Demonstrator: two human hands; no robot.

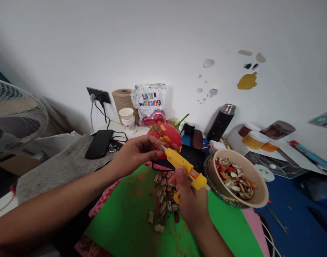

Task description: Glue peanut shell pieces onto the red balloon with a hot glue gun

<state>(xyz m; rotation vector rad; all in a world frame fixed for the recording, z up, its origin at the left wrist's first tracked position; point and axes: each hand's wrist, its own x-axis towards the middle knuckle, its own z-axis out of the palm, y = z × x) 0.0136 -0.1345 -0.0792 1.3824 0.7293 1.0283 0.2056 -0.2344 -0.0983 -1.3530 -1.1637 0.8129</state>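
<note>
My right hand (192, 198) is wrapped round a yellow hot glue gun (179, 160), its nozzle pointing up and left. At the nozzle tip, my left hand (135, 151) has thumb and fingers pinched together; whatever is between them is too small to make out. Just behind both hands sits a red balloon (175, 134) with orange, brown and green pieces stuck on it. Peanut shells (163, 205) lie loose below the gun on a green sheet (120, 221) marked with brown smears.
At right, a beige bowl (260, 189) holds coloured shell pieces. A black flask (221, 123) leans against the wall. Behind stand a balloon bag (150, 103), twine spool (117, 98) and paper cups (126, 116). Leftward are a black phone (99, 143) and a fan (16, 114).
</note>
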